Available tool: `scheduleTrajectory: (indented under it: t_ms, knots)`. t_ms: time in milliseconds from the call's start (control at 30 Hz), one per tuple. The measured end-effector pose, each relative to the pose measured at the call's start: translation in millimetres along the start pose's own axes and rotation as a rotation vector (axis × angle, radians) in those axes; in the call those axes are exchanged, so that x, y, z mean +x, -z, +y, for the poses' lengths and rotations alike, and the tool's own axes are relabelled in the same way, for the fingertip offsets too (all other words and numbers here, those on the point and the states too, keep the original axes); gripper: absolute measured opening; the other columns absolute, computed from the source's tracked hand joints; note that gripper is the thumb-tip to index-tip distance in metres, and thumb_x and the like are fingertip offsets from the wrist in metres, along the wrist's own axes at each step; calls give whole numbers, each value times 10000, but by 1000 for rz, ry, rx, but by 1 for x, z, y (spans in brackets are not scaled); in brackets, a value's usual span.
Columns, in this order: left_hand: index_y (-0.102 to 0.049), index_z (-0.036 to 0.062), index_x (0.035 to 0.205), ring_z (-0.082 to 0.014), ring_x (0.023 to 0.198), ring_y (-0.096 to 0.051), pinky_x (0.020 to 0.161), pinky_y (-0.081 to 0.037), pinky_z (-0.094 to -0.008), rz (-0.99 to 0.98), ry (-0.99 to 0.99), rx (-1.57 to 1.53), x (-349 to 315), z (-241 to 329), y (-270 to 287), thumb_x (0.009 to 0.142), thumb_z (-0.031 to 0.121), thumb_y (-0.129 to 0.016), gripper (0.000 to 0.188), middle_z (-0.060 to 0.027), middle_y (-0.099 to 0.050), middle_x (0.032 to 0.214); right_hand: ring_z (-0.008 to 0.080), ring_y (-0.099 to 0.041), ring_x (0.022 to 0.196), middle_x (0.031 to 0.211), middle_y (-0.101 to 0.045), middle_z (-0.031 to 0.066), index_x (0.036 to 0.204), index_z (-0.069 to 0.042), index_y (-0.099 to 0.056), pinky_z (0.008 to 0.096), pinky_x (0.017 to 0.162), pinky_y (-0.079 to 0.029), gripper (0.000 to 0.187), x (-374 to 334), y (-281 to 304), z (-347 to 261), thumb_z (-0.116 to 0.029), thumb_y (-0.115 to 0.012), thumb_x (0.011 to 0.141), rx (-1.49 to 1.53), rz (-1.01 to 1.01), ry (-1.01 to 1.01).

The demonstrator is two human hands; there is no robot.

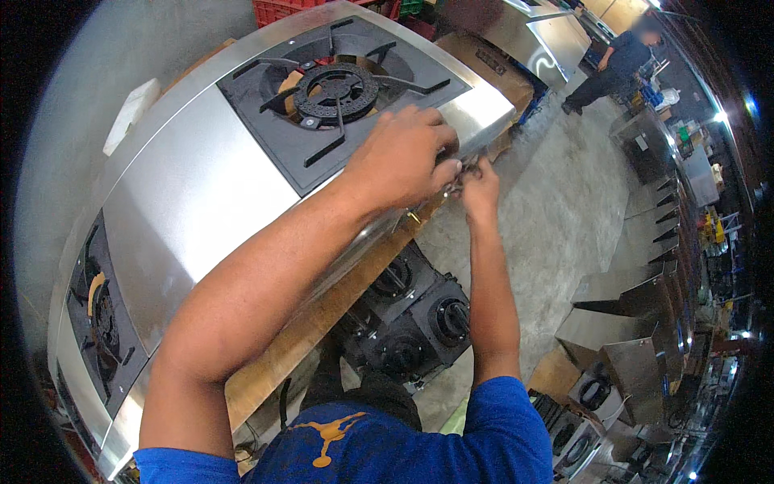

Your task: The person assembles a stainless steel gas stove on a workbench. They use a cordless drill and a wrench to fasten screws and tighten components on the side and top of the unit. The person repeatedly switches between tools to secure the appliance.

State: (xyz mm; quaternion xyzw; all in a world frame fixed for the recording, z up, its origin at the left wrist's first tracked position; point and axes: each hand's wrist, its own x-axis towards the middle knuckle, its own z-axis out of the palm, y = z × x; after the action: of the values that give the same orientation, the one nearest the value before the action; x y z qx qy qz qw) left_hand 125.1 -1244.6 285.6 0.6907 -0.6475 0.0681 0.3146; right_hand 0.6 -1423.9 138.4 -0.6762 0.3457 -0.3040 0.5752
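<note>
A steel gas stove (218,194) lies before me, with a black burner grate (335,90) set in its top. My left hand (407,153) reaches over the front edge beside this grate, its fingers curled and its thumb against a small metal fitting (451,187). From below the edge, my right hand (481,192) closes its fingertips round the same fitting. Its shape is mostly hidden between the hands. A brass nozzle (414,215) sticks out of the front, just left of them.
A second burner (105,315) sits at the stove's far left. Below the front edge stand black burner parts (411,315). Bent sheet-metal panels (621,323) line the floor at right. A person (625,64) stands at the back right. A red crate (282,11) is behind the stove.
</note>
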Motion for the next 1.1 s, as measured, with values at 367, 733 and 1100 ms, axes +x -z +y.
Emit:
scheduleTrajectory:
  t_ms: [367, 733, 1100]
  knots:
    - [-689, 60, 966, -347, 1001, -570, 881, -455, -466, -11, -12, -34, 1, -2, 1, 841, 302, -694, 272, -134, -618, 1018, 225, -657, 822, 1017, -652, 109, 1498, -67, -378, 344, 687, -546, 614, -17, -3, 10, -13, -498, 898, -83, 194, 273]
    - [-725, 50, 946, -373, 1016, -593, 879, -470, -508, 12, 41, -33, 2, -1, -11, 753, 325, -716, 336, -181, -640, 995, 365, -617, 1050, 1162, -659, 167, 1195, -30, -636, 467, 923, -481, 322, 41, 12, 101, -139, -627, 892, -682, 502, 425]
    - [-768, 21, 892, -386, 1021, -592, 998, -400, -520, -176, 174, -83, 27, -1, -45, 654, 428, -761, 471, -228, -655, 1022, 329, -597, 1138, 1283, -593, 203, 1332, 11, -544, 435, 956, -498, 445, 12, 2, -19, -250, -502, 974, 116, -78, -65]
